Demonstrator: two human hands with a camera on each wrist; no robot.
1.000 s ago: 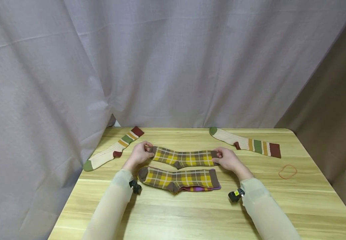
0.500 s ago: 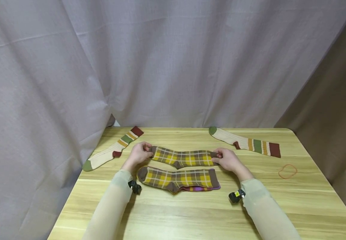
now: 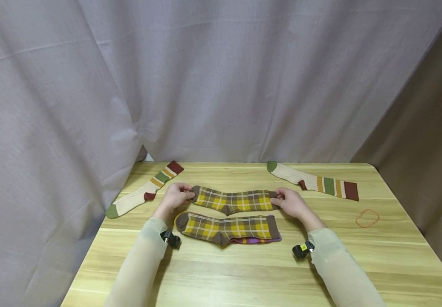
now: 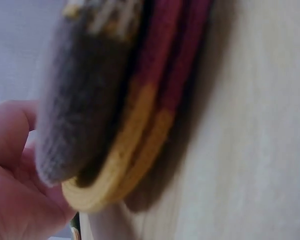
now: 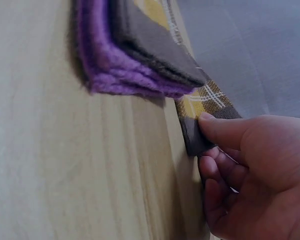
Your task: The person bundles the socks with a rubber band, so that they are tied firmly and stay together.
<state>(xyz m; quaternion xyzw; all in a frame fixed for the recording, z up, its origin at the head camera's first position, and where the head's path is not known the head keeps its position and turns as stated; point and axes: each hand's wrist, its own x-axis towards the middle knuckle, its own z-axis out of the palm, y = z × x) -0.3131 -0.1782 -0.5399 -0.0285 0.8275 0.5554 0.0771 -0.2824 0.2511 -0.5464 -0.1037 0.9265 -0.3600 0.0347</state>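
Note:
A yellow and brown plaid sock [image 3: 240, 201] lies stretched sideways between my two hands, toe to the left and cuff to the right. My left hand [image 3: 172, 198] pinches its brown toe, and my right hand [image 3: 293, 202] pinches the brown cuff, thumb on top. Nearer to me lies a second plaid sock [image 3: 205, 226], on top of another sock with a purple cuff [image 5: 110, 75] and a mustard toe [image 4: 117, 165]. In the left wrist view this near stack hides the toe that my left hand grips. The two sets of socks lie apart, nearly parallel.
A cream striped sock [image 3: 134, 201] with a green toe lies slanted at the left edge of the wooden table [image 3: 236, 277]. Its match, another cream striped sock [image 3: 290, 174], lies back right. An orange rubber band [image 3: 367, 218] lies at the right. A grey curtain [image 3: 213, 85] hangs behind.
My left hand has shifted very slightly to the left at the toe. My right hand stays at the cuff, and the other socks have not moved.

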